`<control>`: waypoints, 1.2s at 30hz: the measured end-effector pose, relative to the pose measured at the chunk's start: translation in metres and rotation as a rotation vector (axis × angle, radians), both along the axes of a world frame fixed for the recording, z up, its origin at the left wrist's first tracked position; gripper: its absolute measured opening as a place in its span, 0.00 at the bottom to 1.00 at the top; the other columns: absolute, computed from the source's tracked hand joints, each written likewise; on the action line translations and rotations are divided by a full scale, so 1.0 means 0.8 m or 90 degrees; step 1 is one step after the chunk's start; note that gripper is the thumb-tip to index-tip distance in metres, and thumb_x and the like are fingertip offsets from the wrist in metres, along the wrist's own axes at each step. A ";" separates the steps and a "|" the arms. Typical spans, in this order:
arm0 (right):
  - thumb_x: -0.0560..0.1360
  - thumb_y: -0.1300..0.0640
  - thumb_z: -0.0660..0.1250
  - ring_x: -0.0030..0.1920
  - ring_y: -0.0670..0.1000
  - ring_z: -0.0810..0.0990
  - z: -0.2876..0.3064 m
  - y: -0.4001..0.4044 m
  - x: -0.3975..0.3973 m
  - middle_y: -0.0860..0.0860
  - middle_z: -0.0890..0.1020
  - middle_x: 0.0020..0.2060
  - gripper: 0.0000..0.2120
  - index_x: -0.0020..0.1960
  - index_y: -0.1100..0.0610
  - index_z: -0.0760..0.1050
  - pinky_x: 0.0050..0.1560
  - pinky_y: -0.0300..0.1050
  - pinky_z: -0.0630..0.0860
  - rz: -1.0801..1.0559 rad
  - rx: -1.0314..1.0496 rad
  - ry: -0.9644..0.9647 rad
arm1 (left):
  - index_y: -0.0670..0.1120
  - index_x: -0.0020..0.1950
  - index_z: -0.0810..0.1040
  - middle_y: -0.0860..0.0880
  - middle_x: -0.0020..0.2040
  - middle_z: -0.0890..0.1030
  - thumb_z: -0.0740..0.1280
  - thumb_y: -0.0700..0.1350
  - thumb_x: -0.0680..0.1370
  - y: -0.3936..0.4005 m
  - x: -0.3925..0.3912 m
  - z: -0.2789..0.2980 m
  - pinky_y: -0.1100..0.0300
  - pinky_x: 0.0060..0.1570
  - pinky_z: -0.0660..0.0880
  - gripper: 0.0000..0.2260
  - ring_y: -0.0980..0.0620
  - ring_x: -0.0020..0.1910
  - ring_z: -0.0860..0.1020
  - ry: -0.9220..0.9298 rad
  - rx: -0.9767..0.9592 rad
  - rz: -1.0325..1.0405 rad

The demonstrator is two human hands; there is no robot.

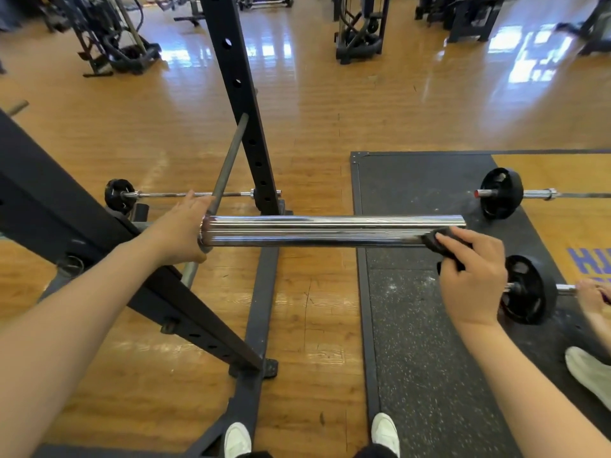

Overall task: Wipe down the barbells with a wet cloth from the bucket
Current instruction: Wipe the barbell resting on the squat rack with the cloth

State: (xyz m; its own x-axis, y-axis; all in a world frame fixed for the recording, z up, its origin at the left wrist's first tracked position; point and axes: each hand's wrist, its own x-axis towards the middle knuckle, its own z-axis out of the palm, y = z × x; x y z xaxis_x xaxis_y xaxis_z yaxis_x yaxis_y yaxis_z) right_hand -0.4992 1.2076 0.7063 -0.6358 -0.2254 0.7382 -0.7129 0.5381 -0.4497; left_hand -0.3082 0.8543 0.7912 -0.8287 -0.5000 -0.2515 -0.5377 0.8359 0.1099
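Observation:
A chrome barbell sleeve (324,231) runs left to right at chest height, its thin shaft passing back through the black rack. My left hand (183,228) grips the sleeve's inner collar end. My right hand (471,276) holds a dark cloth (439,239) and presses it against the sleeve near its outer tip. No bucket is in view.
The black rack's upright (238,94) and slanted beam (99,233) stand to the left. Barbells with black plates (501,193) lie on the rubber mat (413,325) at right and on the floor at left (120,195). Another person's hand (591,295) and shoe (588,371) are at the right edge.

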 end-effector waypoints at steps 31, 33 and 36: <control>0.70 0.70 0.64 0.49 0.55 0.72 0.023 -0.019 0.000 0.59 0.81 0.44 0.12 0.49 0.65 0.82 0.50 0.29 0.62 -0.026 -0.007 -0.085 | 0.32 0.70 0.63 0.33 0.67 0.69 0.80 0.36 0.60 0.006 0.021 -0.043 0.45 0.70 0.54 0.43 0.33 0.72 0.60 0.204 -0.223 -0.060; 0.71 0.70 0.64 0.50 0.59 0.74 0.032 -0.029 -0.009 0.59 0.81 0.45 0.12 0.51 0.65 0.82 0.51 0.33 0.62 -0.036 0.000 -0.117 | 0.35 0.73 0.60 0.36 0.71 0.66 0.79 0.39 0.64 0.004 0.016 -0.032 0.47 0.71 0.52 0.43 0.37 0.75 0.55 0.174 -0.179 -0.057; 0.72 0.70 0.63 0.51 0.60 0.74 0.022 -0.031 -0.001 0.60 0.80 0.47 0.12 0.52 0.65 0.81 0.54 0.43 0.65 -0.020 0.013 -0.080 | 0.39 0.75 0.57 0.41 0.74 0.63 0.77 0.43 0.66 -0.002 0.012 -0.025 0.49 0.72 0.52 0.44 0.43 0.76 0.50 0.140 -0.110 -0.057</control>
State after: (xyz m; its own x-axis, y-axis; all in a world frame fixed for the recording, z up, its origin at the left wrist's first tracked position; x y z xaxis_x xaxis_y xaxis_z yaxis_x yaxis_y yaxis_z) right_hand -0.5002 1.1832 0.7239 -0.7297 -0.2181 0.6480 -0.6343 0.5697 -0.5226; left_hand -0.2986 0.8524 0.7711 -0.8963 -0.4428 0.0219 -0.4406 0.8952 0.0671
